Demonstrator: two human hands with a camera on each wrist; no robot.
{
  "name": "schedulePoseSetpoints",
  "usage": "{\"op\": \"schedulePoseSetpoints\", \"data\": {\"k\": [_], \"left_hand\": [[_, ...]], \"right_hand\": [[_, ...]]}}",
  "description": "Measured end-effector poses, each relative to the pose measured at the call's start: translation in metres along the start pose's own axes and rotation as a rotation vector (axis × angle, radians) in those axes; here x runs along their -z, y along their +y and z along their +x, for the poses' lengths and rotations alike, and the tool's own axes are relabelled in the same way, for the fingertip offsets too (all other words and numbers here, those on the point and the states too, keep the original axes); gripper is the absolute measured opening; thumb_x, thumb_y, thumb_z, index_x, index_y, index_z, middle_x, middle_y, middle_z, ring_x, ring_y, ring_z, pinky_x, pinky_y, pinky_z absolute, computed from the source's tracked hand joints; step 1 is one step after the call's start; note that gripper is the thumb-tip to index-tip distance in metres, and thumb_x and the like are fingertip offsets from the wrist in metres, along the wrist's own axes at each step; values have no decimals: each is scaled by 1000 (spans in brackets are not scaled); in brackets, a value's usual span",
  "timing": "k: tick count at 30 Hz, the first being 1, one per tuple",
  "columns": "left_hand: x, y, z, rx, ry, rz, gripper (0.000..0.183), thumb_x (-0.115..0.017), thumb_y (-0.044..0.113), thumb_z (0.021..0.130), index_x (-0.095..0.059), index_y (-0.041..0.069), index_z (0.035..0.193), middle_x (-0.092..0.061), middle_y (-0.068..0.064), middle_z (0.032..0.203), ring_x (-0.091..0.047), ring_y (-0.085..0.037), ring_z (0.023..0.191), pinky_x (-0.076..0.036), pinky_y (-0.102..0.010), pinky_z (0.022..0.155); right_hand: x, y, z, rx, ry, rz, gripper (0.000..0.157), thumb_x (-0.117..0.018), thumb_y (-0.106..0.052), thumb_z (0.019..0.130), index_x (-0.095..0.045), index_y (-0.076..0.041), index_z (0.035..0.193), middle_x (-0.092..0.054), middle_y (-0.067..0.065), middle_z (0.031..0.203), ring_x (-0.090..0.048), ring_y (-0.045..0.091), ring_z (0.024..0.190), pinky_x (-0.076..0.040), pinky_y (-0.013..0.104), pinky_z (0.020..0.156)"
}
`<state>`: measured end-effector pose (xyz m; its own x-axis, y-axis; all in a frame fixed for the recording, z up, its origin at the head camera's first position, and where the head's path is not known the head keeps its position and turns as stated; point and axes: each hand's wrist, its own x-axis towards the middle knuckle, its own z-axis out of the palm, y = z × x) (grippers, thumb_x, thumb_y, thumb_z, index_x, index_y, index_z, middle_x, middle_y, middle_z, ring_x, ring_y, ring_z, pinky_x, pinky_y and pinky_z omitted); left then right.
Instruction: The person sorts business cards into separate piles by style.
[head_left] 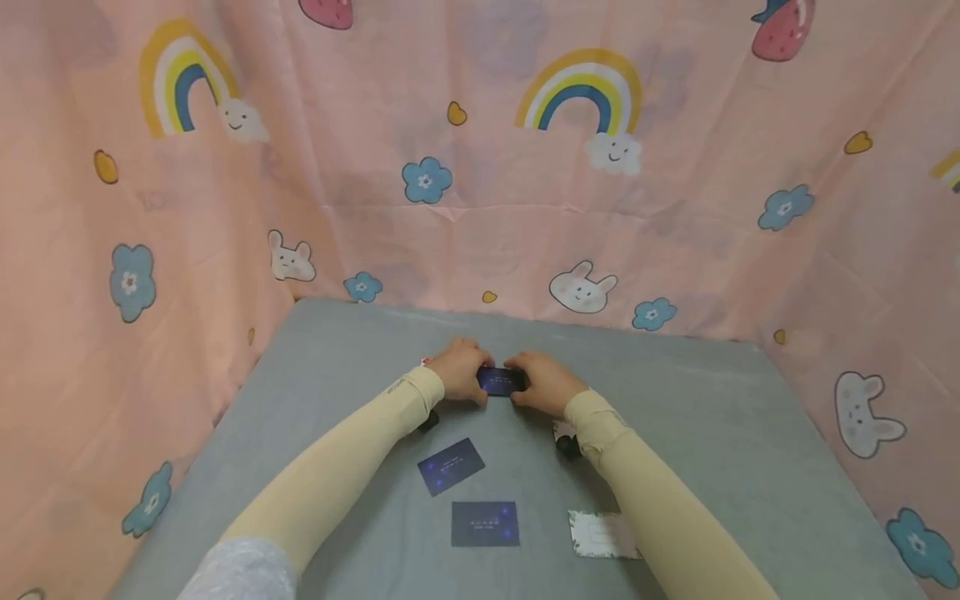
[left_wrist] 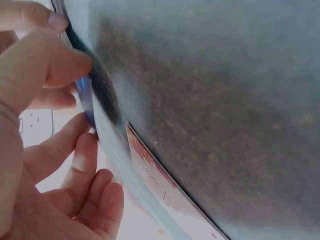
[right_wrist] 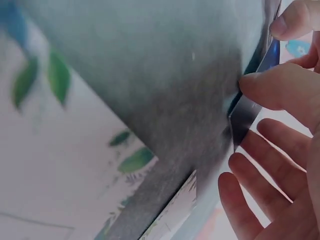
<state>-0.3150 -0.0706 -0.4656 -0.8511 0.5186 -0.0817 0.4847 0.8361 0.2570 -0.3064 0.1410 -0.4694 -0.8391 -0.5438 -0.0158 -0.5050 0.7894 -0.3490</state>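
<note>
Between my two hands, toward the back of the table, is a dark blue card (head_left: 501, 381) with small pale print. My left hand (head_left: 461, 371) pinches its left end, thumb on the near side and fingers behind. On the right end my right hand (head_left: 550, 383) has the same kind of pinch. Both wrist views show the card nearly edge-on, a blue strip (left_wrist: 86, 97) beside the left thumb and a dark edge (right_wrist: 245, 117) under the right thumb. The right hand's lower fingers are spread below it.
Nearer the front lie a tilted dark blue card (head_left: 451, 466) and a straight one (head_left: 484, 523). A white leaf-bordered card (head_left: 603, 534) is partly under the right forearm. A pink floral card (left_wrist: 165, 185) lies by the left hand. Patterned cloth (head_left: 480, 242) hangs behind the grey table (head_left: 697, 450).
</note>
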Motion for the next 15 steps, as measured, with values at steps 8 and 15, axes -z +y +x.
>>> {"op": "schedulePoseSetpoints", "data": {"k": [8,15], "left_hand": [[4,-3,7,-7,-22,-45,59,-82,33,79,-65,14,133,-62,-5,124,-57,-20,108,-50,-35,97],[2,-6,6,-9,-10,-87,60,-82,31,80,-64,12,134,-63,-6,127,-59,-20,112,-49,-36,101]], "right_hand": [[0,3,5,-33,4,30,55,-78,-23,86,-62,-7,136,-65,10,133,-60,28,124,-47,46,107],[-3,4,6,-33,14,12,55,-78,-23,86,-62,-6,135,-65,11,131,-61,29,123,-47,47,106]]}}
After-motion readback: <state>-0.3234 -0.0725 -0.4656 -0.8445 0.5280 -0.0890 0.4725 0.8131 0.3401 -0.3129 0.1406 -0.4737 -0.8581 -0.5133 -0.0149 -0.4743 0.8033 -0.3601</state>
